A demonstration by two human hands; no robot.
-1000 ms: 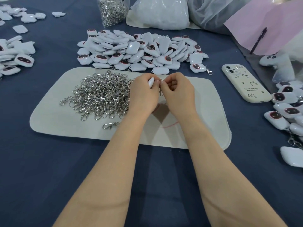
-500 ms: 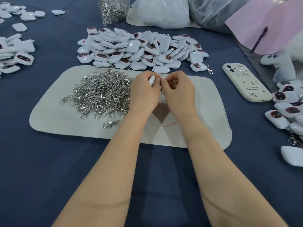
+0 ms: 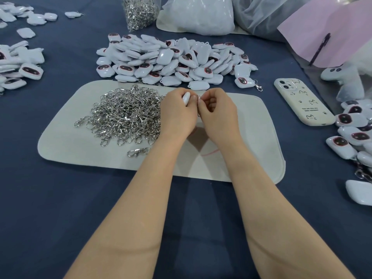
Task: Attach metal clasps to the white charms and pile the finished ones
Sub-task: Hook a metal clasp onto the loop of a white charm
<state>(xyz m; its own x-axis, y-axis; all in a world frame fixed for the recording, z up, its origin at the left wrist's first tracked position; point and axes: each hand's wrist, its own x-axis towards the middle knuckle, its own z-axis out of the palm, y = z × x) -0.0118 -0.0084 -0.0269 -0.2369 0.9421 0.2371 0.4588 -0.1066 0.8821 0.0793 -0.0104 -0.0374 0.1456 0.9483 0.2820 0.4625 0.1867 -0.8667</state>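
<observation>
My left hand (image 3: 177, 113) grips a white charm (image 3: 186, 98) edge-on above the pale felt mat (image 3: 251, 125). Right beside it, my right hand (image 3: 218, 113) pinches a small metal clasp (image 3: 199, 109) against the charm's top; most of the clasp is hidden by my fingers. A heap of loose silver clasps (image 3: 124, 113) lies on the mat's left half, just left of my left hand. Behind the mat sits a big pile of white charms (image 3: 171, 59) with dark faces. A charm with a clasp attached (image 3: 245, 82) lies at that pile's right end.
More charms lie at the far left (image 3: 18, 65) and along the right edge (image 3: 352, 133), some with clasps. A cream phone (image 3: 302, 101) lies right of the mat. At the back stand a clear bag of clasps (image 3: 138, 11), white plastic bags (image 3: 197, 15) and a pink sheet (image 3: 326, 31).
Both hands stay together over the mat with only small finger movements at the charm and clasp. The view has shifted slightly.
</observation>
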